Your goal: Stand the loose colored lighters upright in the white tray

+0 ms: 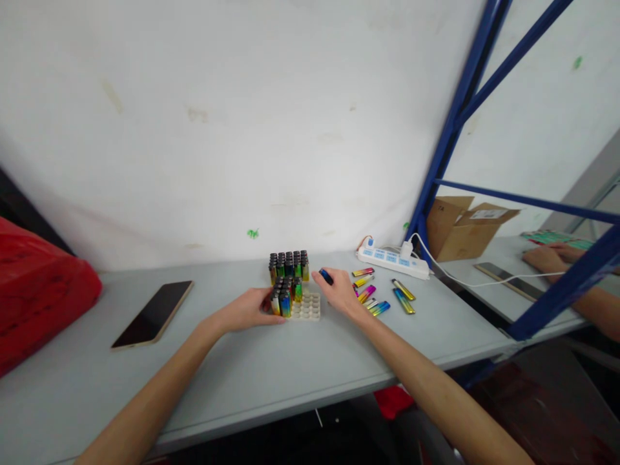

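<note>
1. Right hand (335,288), closed on a slanting dark-blue lighter (326,276), is just right of the pale tray (307,308), beside its bare holes.
2. Left hand (250,310) clasps the tray's left end, against upright lighters (285,301).

"TA" on cardboard box (446,236), print on its white label (488,214) unreadable

WALL: matte white painted wall (290,116), scuffed, with small green marks (252,233) | FURNITURE: long, flat pale-grey tabletop (271,374) along it; blue metal rack frame (446,152) at right, diagonally braced | LIGHT: soft, even | UNDERNEATH: dark
</note>
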Available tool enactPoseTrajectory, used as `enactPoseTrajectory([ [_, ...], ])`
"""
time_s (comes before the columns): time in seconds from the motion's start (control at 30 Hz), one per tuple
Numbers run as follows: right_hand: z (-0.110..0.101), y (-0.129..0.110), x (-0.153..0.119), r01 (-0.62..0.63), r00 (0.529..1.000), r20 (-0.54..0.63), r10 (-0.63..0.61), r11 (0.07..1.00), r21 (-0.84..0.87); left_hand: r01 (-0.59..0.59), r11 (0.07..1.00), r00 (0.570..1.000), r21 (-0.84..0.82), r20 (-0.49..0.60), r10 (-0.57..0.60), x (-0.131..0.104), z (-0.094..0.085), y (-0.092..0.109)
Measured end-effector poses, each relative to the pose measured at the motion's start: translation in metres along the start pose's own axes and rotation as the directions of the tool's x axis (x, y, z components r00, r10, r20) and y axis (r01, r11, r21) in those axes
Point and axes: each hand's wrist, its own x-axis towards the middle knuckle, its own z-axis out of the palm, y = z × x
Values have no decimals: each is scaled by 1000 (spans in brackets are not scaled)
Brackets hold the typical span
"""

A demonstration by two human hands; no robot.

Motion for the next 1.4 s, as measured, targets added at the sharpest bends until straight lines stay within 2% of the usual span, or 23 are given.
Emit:
enactPoseTrajectory([
  [0.37,0,-1,-1,31,999,-33,-32,999,-33,-6,999,1000,38,-7,7,1,0,-4],
  [0.5,0,-3,-4,56,998,15,-56,998,18,-3,1000,1000,23,1,3,1,0,-2],
  [0.6,0,-5,-6,158,984,87,-156,987,-10,-2,1000,1000,22,-10,2,1,0,-2],
  [0.7,-1,-9,-6,303,946,132,-296,953,-32,-9,1000,1000,-8,-10,9,0,1,-2],
  [0.77,-1,-12,-7,353,926,161,-342,935,-42,-8,1000,1000,-18,-4,8,0,1,-3],
  [0.97,4,-13,-10,328,921,240,-307,943,-54,-6,1000,1000,-27,-1,6,0,1,-3],
  [1.07,5,-12,-10,357,901,301,-314,929,-97,1,1000,1000,-16,-4,-1,1,2,-3],
  [1.13,5,-12,-9,379,882,357,-306,913,-153,1,1000,1000,-11,-2,-1,1,2,-3],
  [1.27,6,-16,-8,391,888,388,-246,848,-358,-1,1000,1000,6,0,1,1,1,-2],
  [1.4,1,-17,-7,372,898,381,-218,839,-397,0,1000,1000,9,-6,0,1,0,-3],
])
